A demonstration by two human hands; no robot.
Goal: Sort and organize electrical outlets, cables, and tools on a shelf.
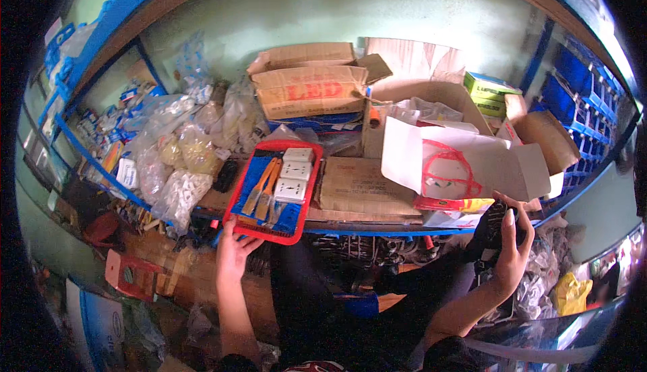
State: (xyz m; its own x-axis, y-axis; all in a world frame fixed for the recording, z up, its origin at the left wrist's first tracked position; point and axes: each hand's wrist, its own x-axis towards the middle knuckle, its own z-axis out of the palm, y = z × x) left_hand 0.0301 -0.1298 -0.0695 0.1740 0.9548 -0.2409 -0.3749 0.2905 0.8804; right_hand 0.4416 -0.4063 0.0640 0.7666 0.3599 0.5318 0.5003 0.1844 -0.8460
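My left hand (237, 251) grips the near left corner of a red tray (294, 239), its thumb at the rim. In the tray lie white square socket plates (294, 178), several orange-and-tan handled tools that look like brushes (261, 187), and blue packets (247, 178). The tray tilts at the shelf's front edge. On the right, my right hand (514, 244) is closed around a black object (495, 227) whose kind I cannot make out. It is just below an open white carton flap (465, 166) with a red drawn mark.
Cardboard boxes (310, 92) stand at the back of the shelf, with a flat carton (367, 187) in front. Clear plastic bags (178, 149) crowd the left. Blue bins (590, 96) are at the right. Below are a red stool (125, 271) and a yellow bag (573, 294).
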